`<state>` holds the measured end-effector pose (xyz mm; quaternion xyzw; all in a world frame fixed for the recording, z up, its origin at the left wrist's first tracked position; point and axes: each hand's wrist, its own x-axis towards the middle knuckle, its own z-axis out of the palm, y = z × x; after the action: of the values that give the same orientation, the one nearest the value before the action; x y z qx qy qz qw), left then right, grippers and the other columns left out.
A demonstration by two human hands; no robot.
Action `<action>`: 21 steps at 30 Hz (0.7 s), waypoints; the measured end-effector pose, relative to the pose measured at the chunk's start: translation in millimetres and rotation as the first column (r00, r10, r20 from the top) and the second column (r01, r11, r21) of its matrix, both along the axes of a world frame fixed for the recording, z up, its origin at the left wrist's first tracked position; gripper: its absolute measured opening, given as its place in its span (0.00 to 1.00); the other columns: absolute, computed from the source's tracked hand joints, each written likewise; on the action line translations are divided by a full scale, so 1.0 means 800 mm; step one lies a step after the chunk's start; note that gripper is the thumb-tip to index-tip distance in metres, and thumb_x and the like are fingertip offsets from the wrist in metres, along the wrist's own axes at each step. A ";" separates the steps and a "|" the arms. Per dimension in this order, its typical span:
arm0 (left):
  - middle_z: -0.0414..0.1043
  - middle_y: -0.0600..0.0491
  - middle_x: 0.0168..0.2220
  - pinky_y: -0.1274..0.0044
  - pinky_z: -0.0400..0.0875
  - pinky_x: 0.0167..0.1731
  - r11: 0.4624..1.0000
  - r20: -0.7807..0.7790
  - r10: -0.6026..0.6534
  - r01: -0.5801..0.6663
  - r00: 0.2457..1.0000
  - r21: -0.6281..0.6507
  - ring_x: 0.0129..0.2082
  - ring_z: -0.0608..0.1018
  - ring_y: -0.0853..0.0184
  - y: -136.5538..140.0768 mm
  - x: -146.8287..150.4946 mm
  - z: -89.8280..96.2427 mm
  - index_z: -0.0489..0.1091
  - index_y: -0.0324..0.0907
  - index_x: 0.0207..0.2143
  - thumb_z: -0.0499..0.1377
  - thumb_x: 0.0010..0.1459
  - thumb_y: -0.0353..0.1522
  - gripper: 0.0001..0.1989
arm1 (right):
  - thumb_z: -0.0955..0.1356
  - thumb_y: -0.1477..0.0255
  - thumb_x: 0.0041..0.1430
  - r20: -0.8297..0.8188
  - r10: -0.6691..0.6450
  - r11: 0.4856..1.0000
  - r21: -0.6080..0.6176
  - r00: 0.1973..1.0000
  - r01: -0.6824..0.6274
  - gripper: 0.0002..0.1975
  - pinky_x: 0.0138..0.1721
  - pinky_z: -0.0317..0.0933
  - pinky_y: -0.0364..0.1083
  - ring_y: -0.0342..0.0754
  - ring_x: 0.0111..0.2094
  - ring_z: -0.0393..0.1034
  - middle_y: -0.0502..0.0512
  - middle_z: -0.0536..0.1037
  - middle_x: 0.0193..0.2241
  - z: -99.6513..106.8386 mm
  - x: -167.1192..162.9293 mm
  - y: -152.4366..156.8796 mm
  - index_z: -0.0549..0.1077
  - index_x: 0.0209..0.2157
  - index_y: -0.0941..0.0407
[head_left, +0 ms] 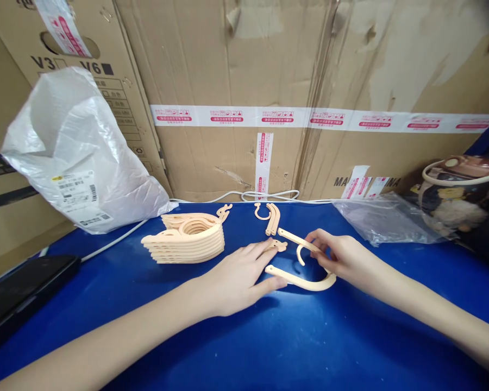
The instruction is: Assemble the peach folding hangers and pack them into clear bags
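Cream plastic parts of a folding clothes hanger lie in front of me. My right hand (332,254) pinches a hanger part (309,283) with two curved arms, spread apart, and a hook (299,254) shows between them. My left hand (238,279) is stretched out low over the table. Its fingertips rest on a small flat cream piece (280,246), partly covered, and its thumb touches the nearer arm. Further back lie a loose hook (262,213) and a pair of curved arms (273,218). To the left, several folded hangers (187,247) sit in a neat stack.
A white plastic mailer bag (81,157) and a black phone-like device (28,293) are at the left of the blue table (269,347). A white cable (228,194) runs along the cardboard boxes (228,65) behind. Clear plastic wrap (378,220) and a bottle (456,190) are at right.
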<state>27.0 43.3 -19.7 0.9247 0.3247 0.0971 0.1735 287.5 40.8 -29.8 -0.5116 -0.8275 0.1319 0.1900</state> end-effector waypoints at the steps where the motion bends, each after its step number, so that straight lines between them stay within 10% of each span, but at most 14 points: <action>1: 0.48 0.46 0.67 0.62 0.52 0.61 1.000 -0.013 0.003 -0.003 1.000 0.007 0.66 0.54 0.59 -0.004 -0.005 0.001 0.50 0.41 0.65 0.43 0.67 0.48 0.31 | 0.61 0.76 0.60 0.018 -0.007 1.000 0.026 1.000 0.007 0.08 0.23 0.59 0.41 0.42 0.22 0.66 0.50 0.75 0.27 0.000 0.001 0.001 0.67 0.41 0.55; 7: 0.54 0.45 0.65 0.62 0.60 0.58 0.993 -0.076 0.052 -0.044 0.996 0.108 0.62 0.61 0.57 -0.040 -0.038 0.001 0.52 0.43 0.64 0.47 0.65 0.47 0.30 | 0.61 0.80 0.59 0.157 -0.004 0.987 0.158 0.988 -0.021 0.12 0.33 0.65 0.45 0.46 0.31 0.72 0.55 0.73 0.35 0.003 0.001 -0.001 0.72 0.40 0.56; 12: 0.65 0.44 0.59 0.64 0.68 0.53 0.943 -0.204 0.131 -0.058 0.970 0.329 0.56 0.71 0.56 -0.047 -0.038 -0.012 0.62 0.38 0.58 0.51 0.64 0.28 0.20 | 0.60 0.77 0.63 0.195 -0.030 0.979 0.203 0.980 -0.010 0.10 0.34 0.67 0.46 0.48 0.34 0.73 0.55 0.73 0.37 0.003 -0.009 -0.007 0.72 0.41 0.55; 21: 0.68 0.45 0.57 0.69 0.72 0.48 0.917 -0.259 0.226 -0.116 0.939 0.381 0.51 0.75 0.59 -0.047 -0.025 -0.007 0.61 0.37 0.58 0.45 0.53 0.13 0.31 | 0.60 0.71 0.67 0.276 -0.036 0.929 0.364 0.961 -0.069 0.12 0.35 0.68 0.48 0.50 0.37 0.70 0.58 0.74 0.36 -0.003 -0.028 -0.012 0.73 0.43 0.58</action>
<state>6.7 5.4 -25.3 0.9123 0.4043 0.0292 -0.0589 264.8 31.6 -31.9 -0.4728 -0.8602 -0.0977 0.1639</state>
